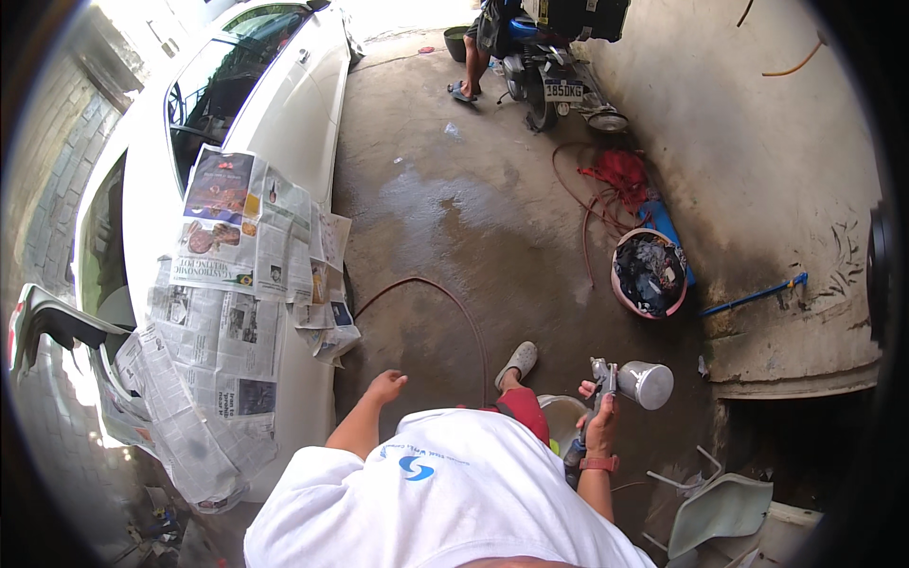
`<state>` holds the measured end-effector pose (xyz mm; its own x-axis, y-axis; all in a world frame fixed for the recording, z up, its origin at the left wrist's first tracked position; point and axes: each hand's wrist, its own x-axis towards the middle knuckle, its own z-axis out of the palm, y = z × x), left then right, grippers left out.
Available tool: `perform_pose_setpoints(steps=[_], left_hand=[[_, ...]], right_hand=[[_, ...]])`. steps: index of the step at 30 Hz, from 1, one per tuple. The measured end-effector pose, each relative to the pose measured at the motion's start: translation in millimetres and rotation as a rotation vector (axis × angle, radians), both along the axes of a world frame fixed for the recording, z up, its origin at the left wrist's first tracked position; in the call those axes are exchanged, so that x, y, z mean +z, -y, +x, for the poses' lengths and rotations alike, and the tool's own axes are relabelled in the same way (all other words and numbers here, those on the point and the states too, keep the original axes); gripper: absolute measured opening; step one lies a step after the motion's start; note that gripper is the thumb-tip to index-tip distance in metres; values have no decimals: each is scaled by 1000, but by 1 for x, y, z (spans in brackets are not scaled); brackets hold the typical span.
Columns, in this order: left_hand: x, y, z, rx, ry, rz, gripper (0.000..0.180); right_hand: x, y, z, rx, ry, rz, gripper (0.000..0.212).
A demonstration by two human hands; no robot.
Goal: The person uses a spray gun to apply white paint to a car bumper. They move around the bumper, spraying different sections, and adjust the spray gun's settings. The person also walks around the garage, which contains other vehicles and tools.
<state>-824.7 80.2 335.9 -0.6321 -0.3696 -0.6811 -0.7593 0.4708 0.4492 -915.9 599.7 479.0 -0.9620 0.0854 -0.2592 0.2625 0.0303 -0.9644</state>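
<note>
Spray gun (pixel 606 381) with metal cup (pixel 651 386): right of the white car (pixel 308 118), gripped by the right hand (pixel 598 428). Left hand (pixel 384 386): nearer the car; open or closed, cannot tell. Newspaper sheets (pixel 232 251): lie on the car. Pink tub (pixel 632 301): well right of it.

A white shirt (pixel 445 506) (blue swirl (pixel 415 468) on it) tops red shorts (pixel 523 409)

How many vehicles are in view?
2: the car at left, partly covered with newspaper, and the motorbike at top, near the wall. Others may be hidden in the glare at top.
</note>
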Motion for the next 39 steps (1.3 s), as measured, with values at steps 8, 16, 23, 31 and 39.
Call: perform_pose_setpoints(steps=[8, 16, 23, 31, 39], left_hand=[[1, -4, -26, 172, 240, 20, 63], [-15, -17, -175, 294, 120, 112, 62], [-60, 74, -339, 320, 205, 166, 64], [-26, 214, -572, 575, -197, 27, 54], [23, 211, -668, 919, -356, -35, 50]], right_hand=[[16, 2, -234, 61, 29, -35, 68], [18, 46, -429, 89, 20, -46, 69], [13, 143, -577, 143, 76, 32, 68], [45, 243, -742, 541, 126, 134, 63], [31, 331, -924, 988, 168, 173, 59]])
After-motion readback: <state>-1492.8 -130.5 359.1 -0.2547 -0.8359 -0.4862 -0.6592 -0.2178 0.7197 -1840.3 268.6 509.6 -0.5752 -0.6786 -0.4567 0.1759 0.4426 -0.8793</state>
